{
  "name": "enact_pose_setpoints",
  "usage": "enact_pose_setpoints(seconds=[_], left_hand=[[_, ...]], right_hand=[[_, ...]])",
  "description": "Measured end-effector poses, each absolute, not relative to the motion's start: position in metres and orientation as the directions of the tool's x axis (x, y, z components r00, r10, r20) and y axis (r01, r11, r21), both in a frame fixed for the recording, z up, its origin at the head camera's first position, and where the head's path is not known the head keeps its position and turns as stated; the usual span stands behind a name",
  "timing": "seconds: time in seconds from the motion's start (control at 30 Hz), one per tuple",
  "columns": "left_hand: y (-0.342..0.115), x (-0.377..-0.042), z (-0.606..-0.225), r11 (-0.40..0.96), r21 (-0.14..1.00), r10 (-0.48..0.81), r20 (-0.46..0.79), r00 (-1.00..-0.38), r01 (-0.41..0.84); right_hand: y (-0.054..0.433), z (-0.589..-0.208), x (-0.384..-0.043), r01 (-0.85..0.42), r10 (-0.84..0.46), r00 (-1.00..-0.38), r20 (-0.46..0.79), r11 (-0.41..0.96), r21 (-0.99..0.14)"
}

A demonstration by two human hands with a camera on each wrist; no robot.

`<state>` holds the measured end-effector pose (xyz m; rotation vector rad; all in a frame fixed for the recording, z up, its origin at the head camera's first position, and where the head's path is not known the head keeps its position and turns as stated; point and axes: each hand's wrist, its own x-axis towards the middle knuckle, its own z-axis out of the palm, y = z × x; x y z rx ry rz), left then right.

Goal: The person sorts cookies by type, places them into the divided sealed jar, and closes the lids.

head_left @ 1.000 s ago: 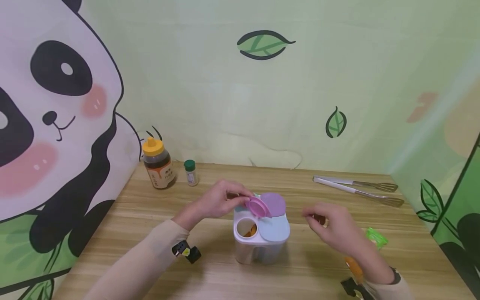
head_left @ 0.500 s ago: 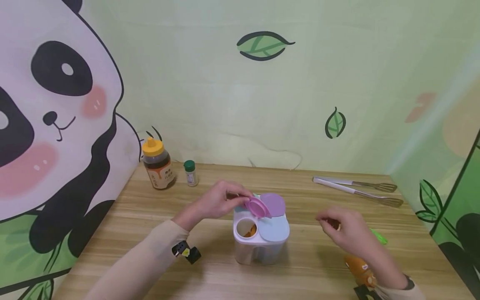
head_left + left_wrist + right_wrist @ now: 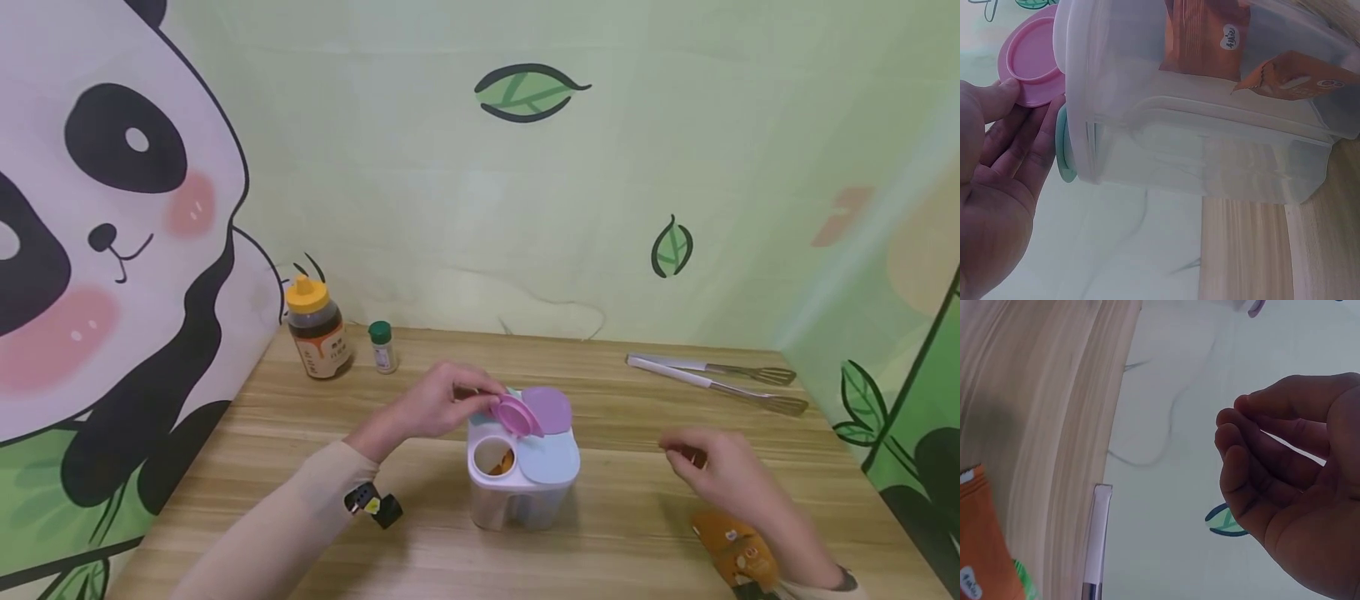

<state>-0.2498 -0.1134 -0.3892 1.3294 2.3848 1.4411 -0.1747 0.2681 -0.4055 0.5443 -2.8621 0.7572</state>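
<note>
Here, left fingers (image 3: 1040,147) pinch the pink lid (image 3: 1038,50).

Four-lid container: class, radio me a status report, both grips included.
Left grip pinches raised pink lid. Right grip apart, nothing visible held. Container upright, orange packets inside. Nothing visible blocks its round opening.
</note>
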Motion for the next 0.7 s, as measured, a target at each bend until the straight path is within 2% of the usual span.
enact_pose_setpoints(seconds=[0.2,0.47,0.7], left_hand=[[-0.113,-0.250,-0.389,0.197,0.746,0.693,0.353,-0.629,0.636],[-0.113,-0.250,-0.389,0.190,0.739,0.695,0.364,-0.620,0.646],[-0.114,-0.251,-0.390,0.184,0.738,0.696,0.368,-0.616,0.649]], right_hand=[[0.279,-0.410,-0.173,-0.293,-0.260,-0.956,0.136,0.841,-0.455],[0.292,-0.418,-0.172,-0.265,-0.240,-0.964,0.114,0.854,-0.448],[0.302,-0.424,-0.169,-0.211,-0.220,-0.975,0.034,0.868,-0.449]])
